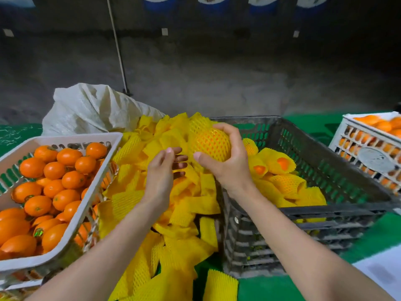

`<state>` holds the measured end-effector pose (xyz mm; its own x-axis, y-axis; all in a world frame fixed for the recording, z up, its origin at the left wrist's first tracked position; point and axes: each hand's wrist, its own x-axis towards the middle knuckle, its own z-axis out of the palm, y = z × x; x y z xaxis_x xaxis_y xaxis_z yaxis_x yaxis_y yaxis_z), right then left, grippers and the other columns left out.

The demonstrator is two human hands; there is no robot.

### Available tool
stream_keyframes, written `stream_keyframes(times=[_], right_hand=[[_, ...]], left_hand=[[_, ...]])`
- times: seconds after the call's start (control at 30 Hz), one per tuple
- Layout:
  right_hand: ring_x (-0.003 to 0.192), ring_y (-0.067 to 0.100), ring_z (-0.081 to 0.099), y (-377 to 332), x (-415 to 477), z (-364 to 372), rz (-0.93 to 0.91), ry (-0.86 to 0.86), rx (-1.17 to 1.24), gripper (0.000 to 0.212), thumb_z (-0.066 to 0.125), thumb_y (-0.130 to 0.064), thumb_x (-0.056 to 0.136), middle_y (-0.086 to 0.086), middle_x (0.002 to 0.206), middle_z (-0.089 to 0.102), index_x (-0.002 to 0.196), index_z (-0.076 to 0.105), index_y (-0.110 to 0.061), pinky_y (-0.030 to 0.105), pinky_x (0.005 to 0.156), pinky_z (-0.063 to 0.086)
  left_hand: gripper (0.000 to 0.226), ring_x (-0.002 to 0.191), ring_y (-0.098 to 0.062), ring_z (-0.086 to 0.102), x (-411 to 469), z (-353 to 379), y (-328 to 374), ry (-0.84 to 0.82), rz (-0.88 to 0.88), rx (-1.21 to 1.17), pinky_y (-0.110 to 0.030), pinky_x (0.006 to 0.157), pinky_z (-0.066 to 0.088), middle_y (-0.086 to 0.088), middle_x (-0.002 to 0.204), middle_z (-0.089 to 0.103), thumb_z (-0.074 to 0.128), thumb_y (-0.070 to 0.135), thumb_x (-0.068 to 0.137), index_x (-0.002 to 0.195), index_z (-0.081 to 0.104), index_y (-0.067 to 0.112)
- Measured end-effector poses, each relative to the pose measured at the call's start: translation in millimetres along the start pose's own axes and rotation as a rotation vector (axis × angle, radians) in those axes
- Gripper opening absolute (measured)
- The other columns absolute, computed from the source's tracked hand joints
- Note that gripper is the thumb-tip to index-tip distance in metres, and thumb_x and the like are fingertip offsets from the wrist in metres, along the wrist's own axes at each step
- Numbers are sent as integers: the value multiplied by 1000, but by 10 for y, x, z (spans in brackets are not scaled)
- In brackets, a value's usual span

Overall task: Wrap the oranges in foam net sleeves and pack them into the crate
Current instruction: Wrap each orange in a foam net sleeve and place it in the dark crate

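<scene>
Nearest, loose foam sleeves (180,213) lie in a yellow pile between the white basket (76,137) of bare oranges (54,170) and the dark crate (336,208). Above the pile, the left hand (161,168) is relaxed with straight fingers and holds nothing. The right hand (227,164) grasps the wrapped orange (211,144) at the crate's left edge. I judge the fruit firm and rather heavy and the net soft, not slippery, so a hold around the middle suits it. The sticker (38,232) on one orange and the round mark (376,159) on the far white crate (368,128) are not readable.
</scene>
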<state>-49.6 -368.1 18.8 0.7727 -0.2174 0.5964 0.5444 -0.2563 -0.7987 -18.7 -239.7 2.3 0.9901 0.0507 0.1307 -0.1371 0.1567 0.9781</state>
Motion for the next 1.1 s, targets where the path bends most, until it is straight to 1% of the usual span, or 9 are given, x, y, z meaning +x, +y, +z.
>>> stream_keyframes(times=[0.17, 0.23, 0.37, 0.5, 0.67, 0.77, 0.83, 0.93, 1.1], right_hand=[[101, 15, 51, 413, 619, -782, 186, 127, -228, 56, 82, -18, 66, -3, 108, 54, 112, 50, -26, 26, 84, 43], [104, 22, 48, 684, 852, -1001, 310, 49, -479, 60, 81, -25, 65, 5, 111, 49, 116, 49, -29, 33, 88, 42], [105, 36, 49, 1276, 1197, -1118, 377, -178, -841, 61, 77, -28, 67, 10, 119, 30, 118, 43, -31, 38, 93, 41], [111, 45, 46, 1761, 1396, -1050, 352, -384, -1043, 71, 74, -23, 70, 14, 129, 28, 129, 36, -31, 43, 92, 42], [126, 38, 41, 2194, 1345, -972, 428, -515, -1062, 81, 74, -23, 76, 16, 140, 35, 139, 25, -20, 45, 101, 40], [140, 37, 20, 2214, 1360, -951, 474, -584, -1123, 81, 68, -36, 81, 12, 156, 10, 146, 20, -26, 50, 111, 27], [142, 39, 10, 2101, 1351, -897, 488, -581, -1170, 81, 67, -41, 82, 7, 158, -2, 147, 20, -31, 55, 110, 21], [139, 37, 21, 1768, 1346, -771, 374, -574, -1146, 69, 65, -39, 84, 11, 155, 17, 142, 34, -22, 50, 109, 28], [115, 29, 52, 872, 1213, -427, -52, -389, -882, 31, 60, -25, 88, 12, 118, 61, 113, 62, -8, 38, 97, 39]], left_hand=[[24, 83, -22, 57, 147, 807, -184, -273, 449, 602, -31, 69, 38, -4, 85, 60, 43, 10, 100, 91, 65, 6], [23, 85, -28, 57, 186, 1101, -265, -443, 474, 866, -30, 65, 31, -8, 84, 60, 43, 12, 99, 84, 59, 9], [19, 96, -36, 60, 233, 1295, -532, -649, 427, 1308, -36, 69, 42, -15, 103, 65, 42, 8, 94, 84, 58, 13], [23, 90, -34, 60, 256, 1254, -565, -583, 413, 1239, -36, 69, 44, -13, 97, 67, 43, 15, 97, 88, 63, 9], [25, 90, -31, 59, 283, 1250, -588, -572, 383, 1221, -40, 73, 48, -10, 96, 67, 43, 21, 98, 93, 65, 12], [21, 97, -28, 59, 312, 1258, -591, -559, 363, 1190, -36, 78, 49, -6, 102, 68, 45, 21, 96, 94, 66, 17], [20, 100, -26, 59, 306, 1262, -578, -551, 357, 1176, -34, 79, 48, -4, 105, 68, 48, 21, 95, 94, 67, 18], [18, 94, -24, 61, 268, 1241, -561, -513, 367, 1047, -31, 77, 47, -5, 99, 70, 52, 19, 94, 94, 69, 14], [15, 79, -9, 56, 182, 994, -445, -295, 309, 607, -9, 65, 39, -1, 87, 66, 55, 6, 92, 96, 70, 7]])
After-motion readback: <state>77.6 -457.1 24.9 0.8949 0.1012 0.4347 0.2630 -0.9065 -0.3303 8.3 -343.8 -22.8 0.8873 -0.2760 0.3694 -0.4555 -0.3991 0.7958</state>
